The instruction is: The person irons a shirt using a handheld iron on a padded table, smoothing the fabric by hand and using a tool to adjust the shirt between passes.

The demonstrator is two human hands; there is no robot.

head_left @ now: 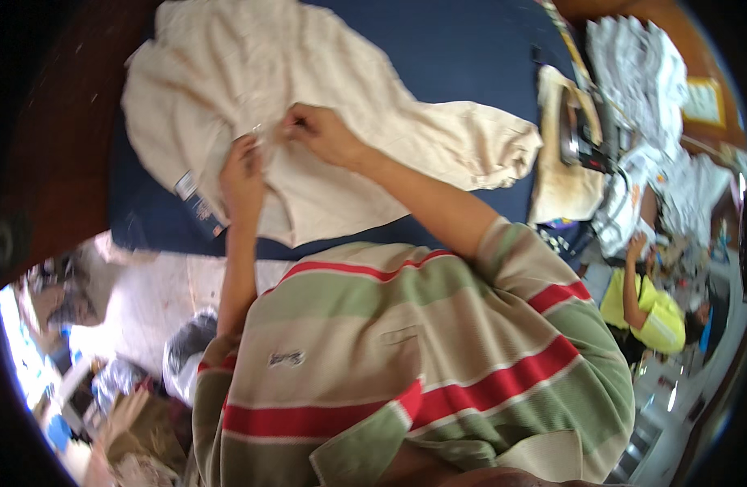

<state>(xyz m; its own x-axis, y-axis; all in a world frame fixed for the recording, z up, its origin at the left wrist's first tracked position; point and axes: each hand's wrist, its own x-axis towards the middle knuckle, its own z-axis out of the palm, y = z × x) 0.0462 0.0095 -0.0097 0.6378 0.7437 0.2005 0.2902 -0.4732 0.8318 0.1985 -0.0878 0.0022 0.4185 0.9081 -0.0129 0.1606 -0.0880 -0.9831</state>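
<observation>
A beige garment with a long gathered sleeve, seemingly a shirt, lies spread over a dark blue table cover. My left hand rests on its front, with curled fingers closed on the fabric near an opening. Just right of it, my right hand is held in a pinch over the cloth. What the pinch holds, if anything, is too small to tell. A small pale, shiny spot shows between the two hands. From the garment's lower left edge hangs a dark blue tag.
An iron sits on a scorched beige pad at the table's right. Beyond it hang several white garments. A person in a yellow top is at far right. Plastic bags stand on the floor, lower left.
</observation>
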